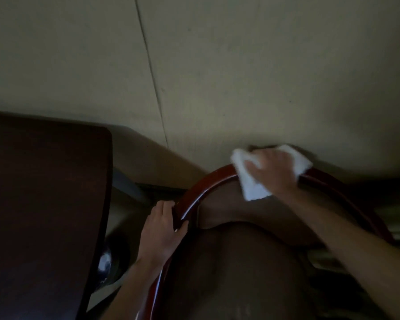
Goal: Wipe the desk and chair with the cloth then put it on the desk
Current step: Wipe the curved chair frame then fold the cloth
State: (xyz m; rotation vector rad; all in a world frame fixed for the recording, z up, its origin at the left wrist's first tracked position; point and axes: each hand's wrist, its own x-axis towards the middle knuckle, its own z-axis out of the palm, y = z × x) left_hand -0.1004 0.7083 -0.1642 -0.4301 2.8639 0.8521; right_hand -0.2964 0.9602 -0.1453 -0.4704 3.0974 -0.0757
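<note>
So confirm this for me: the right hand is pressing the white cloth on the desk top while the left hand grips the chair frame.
Not quite. In the head view the right hand presses the white cloth on the chair's curved wooden top rail, not the desk. The left hand does grip the chair frame.

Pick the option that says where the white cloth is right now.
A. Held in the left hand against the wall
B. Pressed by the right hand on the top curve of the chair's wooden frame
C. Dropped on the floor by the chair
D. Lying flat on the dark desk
B: the right hand presses the white cloth on the top curve of the chair's wooden frame, while the left hand grips that frame lower down.
</note>
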